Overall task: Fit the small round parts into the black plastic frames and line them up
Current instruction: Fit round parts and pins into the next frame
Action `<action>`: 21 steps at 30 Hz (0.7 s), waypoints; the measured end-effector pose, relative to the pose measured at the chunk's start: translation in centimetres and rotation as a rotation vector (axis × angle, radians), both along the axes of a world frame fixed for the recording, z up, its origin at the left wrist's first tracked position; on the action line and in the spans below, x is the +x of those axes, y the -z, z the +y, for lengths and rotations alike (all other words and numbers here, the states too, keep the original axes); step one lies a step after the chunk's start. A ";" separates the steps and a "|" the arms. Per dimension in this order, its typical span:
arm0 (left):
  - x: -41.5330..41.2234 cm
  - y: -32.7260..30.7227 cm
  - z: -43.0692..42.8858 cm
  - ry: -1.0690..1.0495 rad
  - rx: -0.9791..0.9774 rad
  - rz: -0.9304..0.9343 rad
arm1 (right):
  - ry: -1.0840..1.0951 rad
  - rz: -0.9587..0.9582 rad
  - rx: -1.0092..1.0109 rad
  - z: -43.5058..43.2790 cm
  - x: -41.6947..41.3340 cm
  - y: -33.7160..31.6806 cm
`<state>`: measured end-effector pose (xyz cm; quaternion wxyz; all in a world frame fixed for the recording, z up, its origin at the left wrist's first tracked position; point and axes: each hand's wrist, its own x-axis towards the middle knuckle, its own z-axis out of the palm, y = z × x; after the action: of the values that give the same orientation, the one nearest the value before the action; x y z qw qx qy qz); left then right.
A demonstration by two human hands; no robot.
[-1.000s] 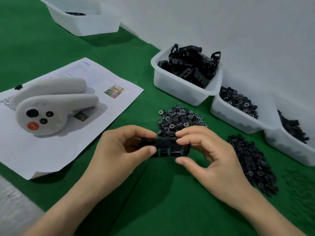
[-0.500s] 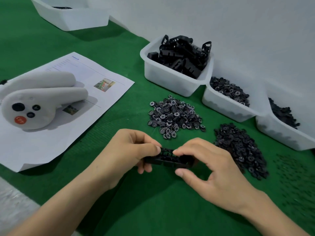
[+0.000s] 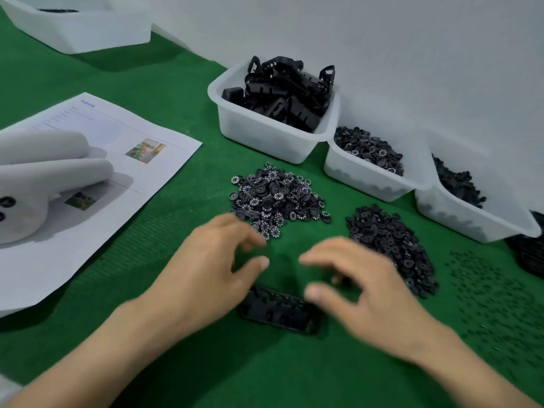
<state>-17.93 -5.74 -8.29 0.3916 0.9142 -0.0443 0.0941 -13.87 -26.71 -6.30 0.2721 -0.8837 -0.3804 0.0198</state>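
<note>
A black plastic frame (image 3: 279,310) lies flat on the green mat between my wrists, and neither hand holds it. My left hand (image 3: 212,272) hovers just left of it with loosely curved, empty fingers. My right hand (image 3: 362,293) hovers to its right, fingers spread and empty; both hands are motion-blurred. Beyond my left fingertips is a pile of small round parts with white-marked faces (image 3: 276,198). A second pile of plain black round parts (image 3: 391,242) lies past my right hand.
Three white bins stand along the wall: one with black frames (image 3: 279,125), one with round parts (image 3: 368,172), one with dark parts (image 3: 471,210). Tiny black pieces (image 3: 494,301) scatter at right. A printed sheet (image 3: 97,178) and a white controller (image 3: 38,184) lie at left.
Both hands let go of the black frame, which now lies on the mat. The hands have lifted and moved apart above it. The view shifted closer.
</note>
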 end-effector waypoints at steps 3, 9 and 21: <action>3.0 -0.4 0.8 -0.030 0.211 0.142 | 0.281 -0.043 -0.083 1.7 4.9 -1.3; 6.6 -0.1 1.0 0.034 0.302 0.273 | 0.381 0.086 -0.558 4.4 10.5 -1.4; 5.6 0.3 0.4 0.076 0.181 -0.004 | 0.297 0.155 -0.115 4.8 3.9 0.5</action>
<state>-12.31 -5.38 -8.61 0.3106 0.9434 -0.0879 0.0764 -9.97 -21.95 -6.82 0.2498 -0.9400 -0.2219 0.0692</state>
